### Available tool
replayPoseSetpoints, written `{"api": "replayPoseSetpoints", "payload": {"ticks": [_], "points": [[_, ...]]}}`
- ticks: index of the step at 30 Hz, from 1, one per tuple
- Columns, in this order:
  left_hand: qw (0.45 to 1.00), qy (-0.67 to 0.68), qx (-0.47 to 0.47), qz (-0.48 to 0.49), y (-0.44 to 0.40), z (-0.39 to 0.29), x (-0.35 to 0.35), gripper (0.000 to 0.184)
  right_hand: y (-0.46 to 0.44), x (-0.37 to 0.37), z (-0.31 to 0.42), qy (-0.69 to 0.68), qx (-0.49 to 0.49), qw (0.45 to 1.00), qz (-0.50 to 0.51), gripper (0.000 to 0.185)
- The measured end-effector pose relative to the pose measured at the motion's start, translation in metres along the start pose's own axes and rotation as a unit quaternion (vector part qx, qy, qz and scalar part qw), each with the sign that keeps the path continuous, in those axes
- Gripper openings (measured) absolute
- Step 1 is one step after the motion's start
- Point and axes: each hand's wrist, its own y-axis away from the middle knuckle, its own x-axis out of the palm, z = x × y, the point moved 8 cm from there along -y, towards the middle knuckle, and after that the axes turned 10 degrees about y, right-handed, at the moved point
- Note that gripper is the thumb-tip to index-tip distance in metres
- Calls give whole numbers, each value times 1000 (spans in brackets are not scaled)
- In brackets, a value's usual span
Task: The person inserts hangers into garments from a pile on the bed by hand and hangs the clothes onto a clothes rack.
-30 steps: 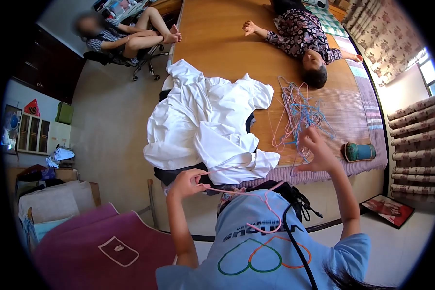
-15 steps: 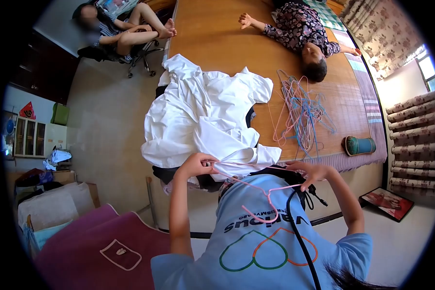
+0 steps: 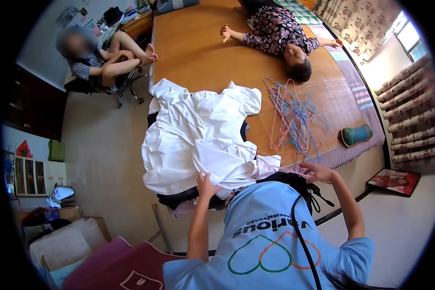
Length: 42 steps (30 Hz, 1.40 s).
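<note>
A spread white shirt (image 3: 174,140) lies over dark clothes (image 3: 174,199) at the near edge of the bed. My left hand (image 3: 208,186) rests against the shirt's near edge, thumb apart from the fingers. To the right, my right hand (image 3: 318,172) has its fingers curled round what looks like one end of a thin pink clothes hanger (image 3: 291,169). Most of this hanger is hard to make out against the shirt and the striped cloth. Beyond it, a tangled pile of pink and blue hangers (image 3: 295,116) lies on the mat.
One person (image 3: 280,34) lies on the bed mat (image 3: 193,43); another person (image 3: 106,60) sits on a wheeled chair (image 3: 128,84) at the left. A green bolster (image 3: 356,136) lies at the bed's right edge. A framed picture (image 3: 395,181) is on the floor. A black cable (image 3: 299,227) crosses my shirt.
The pink hanger's hook, which pointed toward me, no longer shows. My left hand has come off the hanger and moved lower on the shirt's edge. The view has shifted slightly.
</note>
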Motion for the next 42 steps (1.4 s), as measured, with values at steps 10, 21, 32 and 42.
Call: {"api": "replayPoseSetpoints", "payload": {"ticks": [10,21,32,42], "points": [[987,114,33,-107,-21,19,16,21,-1,-18,5,-71,-22,994,-78,70],[874,427,87,-214,-85,-78,-95,20,66,-26,87,-178,-165,969,54,90],[929,260,147,-218,-31,-137,-169,15,58,-22,88,-289,-223,927,89,92],[915,323,102,-219,-39,-97,-134,13,46,-28,91,-251,-249,923,153,87]]}}
